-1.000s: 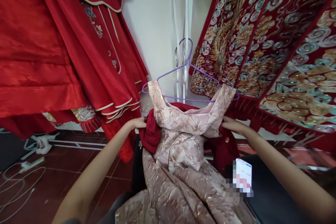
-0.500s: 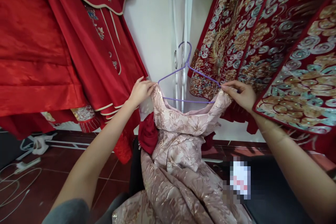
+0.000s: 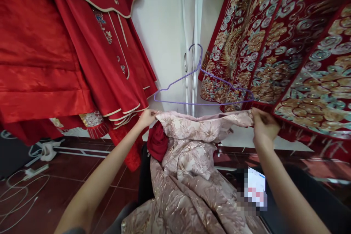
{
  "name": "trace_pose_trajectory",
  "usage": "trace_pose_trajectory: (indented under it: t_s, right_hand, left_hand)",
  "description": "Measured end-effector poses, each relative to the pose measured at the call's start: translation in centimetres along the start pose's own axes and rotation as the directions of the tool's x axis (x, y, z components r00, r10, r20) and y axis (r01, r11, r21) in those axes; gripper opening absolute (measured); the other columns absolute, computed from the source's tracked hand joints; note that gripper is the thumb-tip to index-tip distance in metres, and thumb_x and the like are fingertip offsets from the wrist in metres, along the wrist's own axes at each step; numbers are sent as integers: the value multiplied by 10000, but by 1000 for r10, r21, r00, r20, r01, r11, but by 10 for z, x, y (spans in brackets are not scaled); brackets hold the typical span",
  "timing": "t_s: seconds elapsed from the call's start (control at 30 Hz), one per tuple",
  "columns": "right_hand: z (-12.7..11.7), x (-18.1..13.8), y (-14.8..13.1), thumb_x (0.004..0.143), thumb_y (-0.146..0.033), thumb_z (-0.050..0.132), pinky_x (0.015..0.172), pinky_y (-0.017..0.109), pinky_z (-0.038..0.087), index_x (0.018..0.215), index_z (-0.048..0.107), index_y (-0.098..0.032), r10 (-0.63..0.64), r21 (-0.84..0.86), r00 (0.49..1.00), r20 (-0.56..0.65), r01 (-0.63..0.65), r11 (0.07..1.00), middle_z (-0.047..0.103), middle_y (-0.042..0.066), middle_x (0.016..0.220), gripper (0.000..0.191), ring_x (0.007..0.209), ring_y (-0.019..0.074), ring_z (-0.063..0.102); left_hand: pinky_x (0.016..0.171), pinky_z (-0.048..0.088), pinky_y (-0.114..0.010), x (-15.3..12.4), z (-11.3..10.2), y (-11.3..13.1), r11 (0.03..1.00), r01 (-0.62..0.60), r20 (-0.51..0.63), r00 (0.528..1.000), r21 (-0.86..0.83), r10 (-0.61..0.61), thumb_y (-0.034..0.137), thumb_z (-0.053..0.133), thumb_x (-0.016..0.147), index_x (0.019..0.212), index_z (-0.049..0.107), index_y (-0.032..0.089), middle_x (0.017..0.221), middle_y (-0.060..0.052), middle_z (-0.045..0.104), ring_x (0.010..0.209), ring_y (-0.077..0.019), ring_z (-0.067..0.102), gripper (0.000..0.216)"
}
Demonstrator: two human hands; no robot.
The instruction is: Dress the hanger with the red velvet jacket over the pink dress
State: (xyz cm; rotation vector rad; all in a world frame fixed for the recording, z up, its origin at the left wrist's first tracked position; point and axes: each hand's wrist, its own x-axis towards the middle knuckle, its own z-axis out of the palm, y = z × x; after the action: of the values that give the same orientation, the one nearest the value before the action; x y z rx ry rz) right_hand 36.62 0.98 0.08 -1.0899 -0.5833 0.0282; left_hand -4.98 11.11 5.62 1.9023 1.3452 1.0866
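Observation:
A pale pink dress (image 3: 192,161) with a shiny floral pattern spreads over the lap. My left hand (image 3: 148,117) pinches its neckline at the left shoulder end. At the opposite end, my right hand (image 3: 264,124) grips the other shoulder edge, so the neckline is pulled out nearly straight between them. Just above the neckline hangs a purple hanger (image 3: 201,75), its bottom bar and both ends bare of cloth. A dark red fabric rosette (image 3: 158,142) sits at the dress's left side, below my left hand.
Red garments (image 3: 82,55) hang at left, and an embroidered dark red garment (image 3: 263,51) hangs at right. White rack poles (image 3: 195,29) stand between them. White cables (image 3: 23,197) lie on the tiled floor (image 3: 109,190). A partly blurred bright screen (image 3: 257,181) is at lower right.
Both hands have moved down and farther apart. The dress's shoulders have come off the hanger, which now hangs free above the stretched neckline.

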Motion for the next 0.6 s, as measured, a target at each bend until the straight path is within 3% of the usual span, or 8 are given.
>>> trace_pose_trajectory:
  t_s: [0.1, 0.2, 0.3, 0.43, 0.53, 0.6]
  right_hand:
    - [-14, -21, 4, 648, -421, 758, 854, 419, 551, 809, 723, -226, 120, 36, 991, 57, -122, 992, 738, 70, 820, 256, 822, 282, 711]
    - [-21, -31, 2, 665, -470, 745, 793, 410, 565, 855, 719, -226, 148, 13, 982, 117, -151, 988, 721, 42, 777, 311, 786, 258, 704]
    - [-22, -31, 1, 640, -502, 755, 674, 333, 564, 870, 704, -192, 199, 30, 972, 124, -204, 978, 702, 25, 741, 389, 706, 204, 683]
    - [-24, -24, 2, 591, -444, 792, 574, 260, 525, 819, 697, -179, 336, 74, 923, 189, -354, 932, 707, 19, 751, 362, 654, 161, 661]
    - [-29, -19, -1, 584, -384, 809, 606, 249, 523, 829, 720, -180, 369, 48, 882, 292, -399, 916, 719, 19, 791, 331, 675, 147, 660]
    - [-32, -16, -5, 608, -377, 800, 644, 258, 531, 855, 726, -188, 332, 49, 902, 275, -358, 932, 723, 15, 818, 320, 709, 151, 666]
  left_hand:
    - [807, 473, -306, -6, 25, -1, 890, 115, 139, 989, -441, -59, 312, 822, 580, 801, 744, 152, 832, -72, 744, 792, -210, 664, 284]
    - [824, 477, -288, -3, 48, 11, 728, 229, 246, 965, -646, -85, 276, 831, 581, 906, 743, 141, 956, -80, 741, 838, -184, 663, 363]
    - [786, 496, -274, 9, 64, 26, 581, 273, 281, 957, -767, -79, 257, 780, 658, 974, 727, 150, 1028, -78, 728, 811, -159, 663, 338]
    - [787, 524, -300, 23, 74, 36, 420, 223, 247, 969, -880, 2, 302, 694, 756, 981, 694, 170, 990, -56, 725, 791, -164, 674, 261]
    - [744, 525, -277, 24, 73, 41, 414, 176, 197, 980, -893, 9, 265, 714, 732, 906, 659, 167, 845, -36, 716, 746, -160, 675, 208]
    - [715, 514, -256, 21, 69, 45, 446, 146, 177, 984, -883, 29, 271, 726, 729, 895, 642, 173, 813, -24, 707, 707, -144, 665, 210]
